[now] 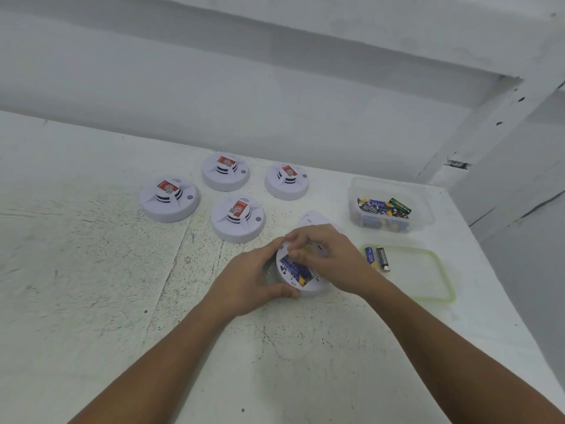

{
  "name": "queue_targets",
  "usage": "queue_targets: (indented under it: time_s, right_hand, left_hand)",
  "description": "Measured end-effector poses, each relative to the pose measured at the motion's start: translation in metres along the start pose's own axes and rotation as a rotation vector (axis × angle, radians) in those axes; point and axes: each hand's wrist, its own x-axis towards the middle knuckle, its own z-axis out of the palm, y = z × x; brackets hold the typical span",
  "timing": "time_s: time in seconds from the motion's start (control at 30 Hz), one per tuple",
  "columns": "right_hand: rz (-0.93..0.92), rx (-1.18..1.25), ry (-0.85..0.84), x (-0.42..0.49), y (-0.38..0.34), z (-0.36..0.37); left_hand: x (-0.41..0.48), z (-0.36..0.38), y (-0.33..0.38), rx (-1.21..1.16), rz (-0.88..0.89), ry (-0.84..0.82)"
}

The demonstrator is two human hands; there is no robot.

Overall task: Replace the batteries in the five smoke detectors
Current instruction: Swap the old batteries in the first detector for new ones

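Now the overturned smoke detector (301, 281) is gripped at its rim by the left hand (249, 284), while its blue batteries (295, 269) are pressed by the right hand (331, 257) with narrowly pinched fingertips (293, 256).

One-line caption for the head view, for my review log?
Both hands, left and right, work batteries in an opened detector; four detectors wait behind.

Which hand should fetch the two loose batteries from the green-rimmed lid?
Right. The right hand is beside the green-rimmed clear lid holding the two loose batteries; the left hand cradles the opened white smoke detector.
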Motion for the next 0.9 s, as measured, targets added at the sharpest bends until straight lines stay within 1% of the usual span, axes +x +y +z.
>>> queue_targets:
  time_s: [0.13, 0.3, 0.4, 0.67, 0.9]
  right_hand:
    - [-0.016, 0.035, 0.032, -0.001, 0.005, 0.002]
    - [0.012, -0.048, 0.068, 0.001, 0.014, 0.006]
    - [0.034, -0.095, 0.046, 0.003, 0.014, 0.008]
    - [0.024, -0.19, 0.022, 0.005, 0.013, 0.008]
    - [0.048, -0.218, -0.01, 0.005, 0.012, 0.008]
  left_hand:
    - [0.0, 0.002, -0.001, -0.008, -0.006, -0.005]
    - [0.001, 0.001, -0.002, -0.023, -0.019, 0.002]
    - [0.001, 0.001, -0.002, -0.021, -0.019, 0.009]
    - [0.001, 0.001, -0.003, -0.041, -0.047, 0.006]
    - [0.0, 0.001, -0.002, -0.047, -0.049, 0.003]
